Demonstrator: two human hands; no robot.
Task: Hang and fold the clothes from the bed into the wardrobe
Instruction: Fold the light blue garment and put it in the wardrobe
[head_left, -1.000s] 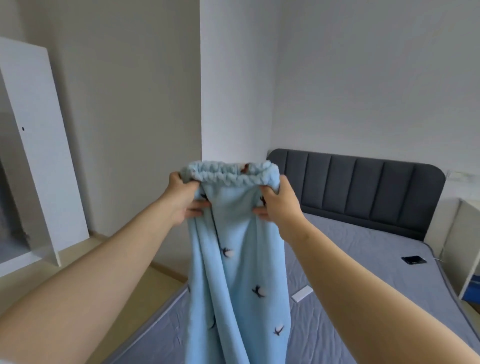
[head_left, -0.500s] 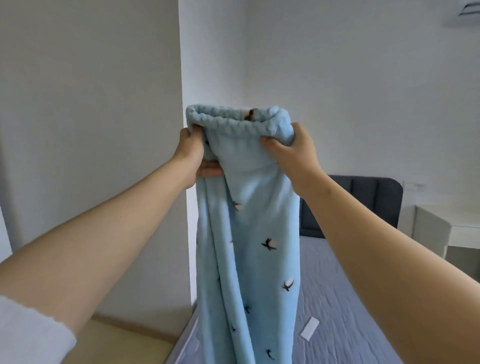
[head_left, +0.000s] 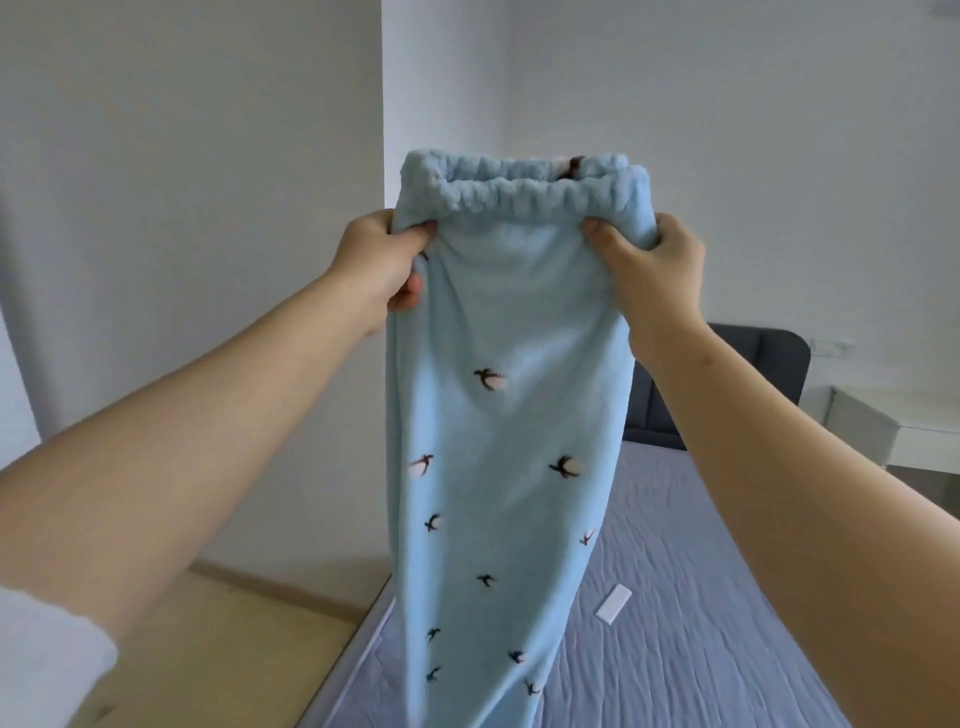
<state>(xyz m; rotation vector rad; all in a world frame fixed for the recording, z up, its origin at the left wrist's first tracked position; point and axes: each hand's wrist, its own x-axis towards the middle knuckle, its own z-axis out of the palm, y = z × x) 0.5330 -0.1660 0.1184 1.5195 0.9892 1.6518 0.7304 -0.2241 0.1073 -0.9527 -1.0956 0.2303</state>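
Note:
A pair of light blue fleece trousers (head_left: 509, 426) with small dark bird-like motifs hangs in front of me, elastic waistband at the top. My left hand (head_left: 376, 262) grips the waistband's left side, fingers curled into the fabric. My right hand (head_left: 652, 265) grips the waistband's right side the same way. The waistband is stretched wide between both hands. The trouser legs hang straight down over the left edge of the bed (head_left: 727, 597); their lower ends run out of the frame. The wardrobe is not in view.
The bed has a blue-grey sheet and a dark padded headboard (head_left: 753, 374). A small white rectangular item (head_left: 614, 609) lies on the sheet. A white bedside table (head_left: 893, 431) stands at the right. Light wooden floor (head_left: 208, 649) lies to the left, white walls behind.
My hands have moved apart, stretching the waistband wider. The trousers were raised higher over the last second, and my view turned right, away from the white wardrobe panel.

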